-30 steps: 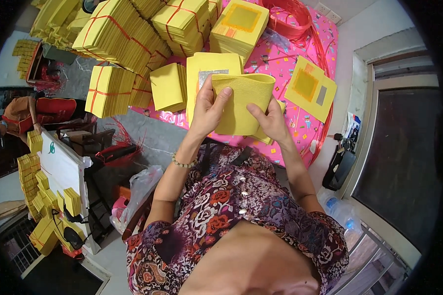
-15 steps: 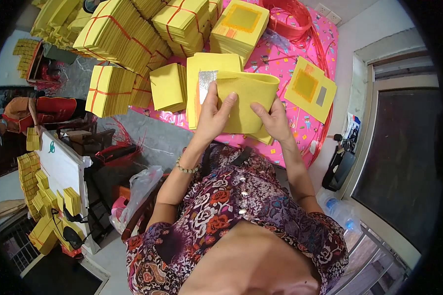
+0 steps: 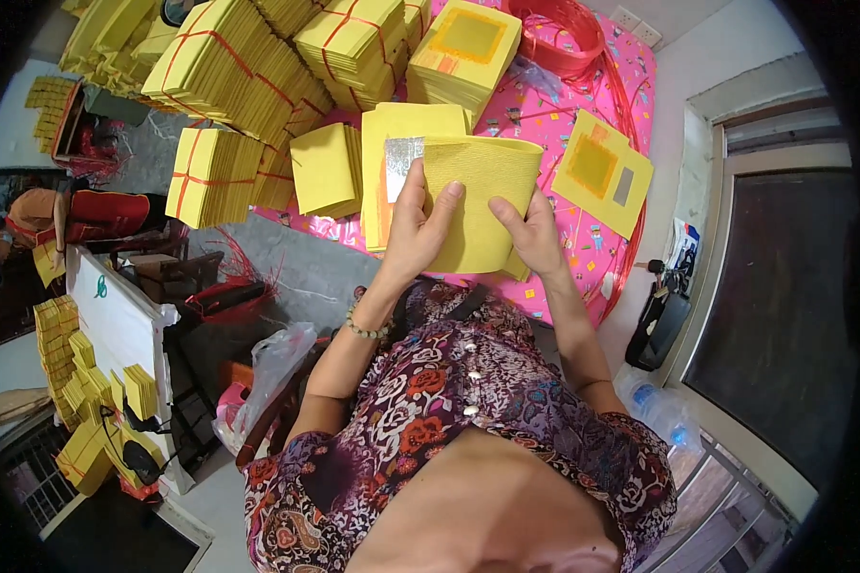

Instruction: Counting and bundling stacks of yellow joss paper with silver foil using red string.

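Observation:
Between my hands a yellow sheet of joss paper (image 3: 478, 210) is bent over, its right side forming a rounded fold. My left hand (image 3: 424, 215) grips its left edge, thumb on the front face. My right hand (image 3: 531, 229) pinches the right side, thumb also in front and fingers behind. Beneath and behind it lies a stack of similar yellow sheets (image 3: 416, 119); a silver foil patch (image 3: 403, 170) shows beside my left fingers. To the right, a loose joss paper sheet (image 3: 592, 148) with an orange-printed square and a grey strip lies on the pink patterned tablecloth (image 3: 569, 296).
Red-tied yellow bundles (image 3: 215, 177) crowd the left and back, beside a tall paper stack (image 3: 463, 53). A coil of red strapping (image 3: 569, 43) lies at the back right. Left, a co-worker (image 3: 43, 215) stands by a white table (image 3: 115, 296). A plastic bag (image 3: 277, 368) hangs near my left elbow.
The bent sheet has opened out flatter toward me, its lower edge now nearer my body. My hands have barely shifted. At the left, the co-worker's arm and a yellow sheet have moved.

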The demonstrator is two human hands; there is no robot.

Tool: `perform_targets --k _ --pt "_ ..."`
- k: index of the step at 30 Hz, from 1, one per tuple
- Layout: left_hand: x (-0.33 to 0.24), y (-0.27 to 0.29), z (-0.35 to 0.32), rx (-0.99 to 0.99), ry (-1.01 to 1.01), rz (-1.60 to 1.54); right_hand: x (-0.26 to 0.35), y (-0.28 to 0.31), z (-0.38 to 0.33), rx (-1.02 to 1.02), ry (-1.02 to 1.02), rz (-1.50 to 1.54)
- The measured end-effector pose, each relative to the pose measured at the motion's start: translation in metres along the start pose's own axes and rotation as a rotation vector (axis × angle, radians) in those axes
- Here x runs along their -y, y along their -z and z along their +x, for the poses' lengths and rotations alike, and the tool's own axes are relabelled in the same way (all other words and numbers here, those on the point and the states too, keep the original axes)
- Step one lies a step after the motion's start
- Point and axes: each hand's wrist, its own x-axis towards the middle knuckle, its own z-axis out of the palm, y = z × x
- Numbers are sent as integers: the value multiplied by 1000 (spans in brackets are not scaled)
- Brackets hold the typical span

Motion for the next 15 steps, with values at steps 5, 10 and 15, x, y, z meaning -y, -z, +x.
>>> perform_targets --k 5,10,15 --pt "1 -1 -1 4 -7 -3 2 -2 -2 -6 20 2" --pt "1 -1 0 6 12 -30 2 -3 -3 9 38 15" --pt "-3 -3 0 5 18 -38 3 -4 -3 -19 42 18"
